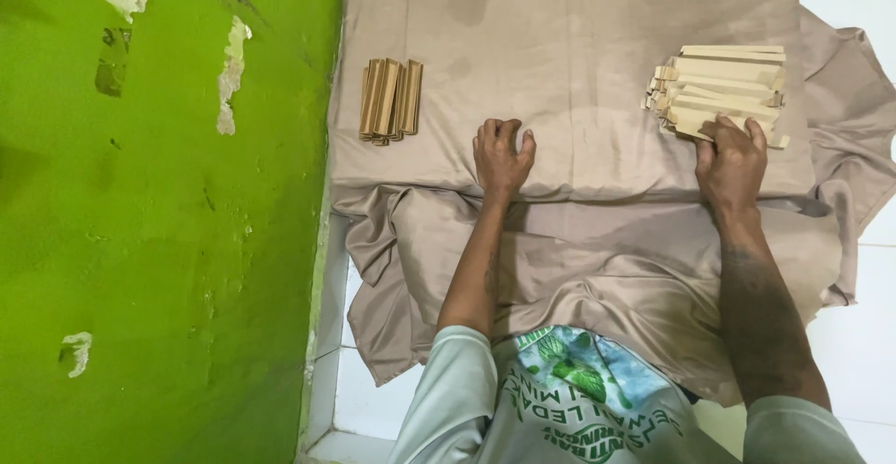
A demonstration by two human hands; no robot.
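The right hand [731, 161] is laid on the near edge of a loose pile of pale wooden strips [723, 91], its fingers curled over the nearest strips; whether one is actually clamped cannot be told. The left hand [501, 156] is rested knuckles-up on the beige cloth [569, 63], fingers bent together, with nothing held. A tidy bundle of darker brown strips [390, 100] is seen well apart to the left, near the green wall [159, 240].
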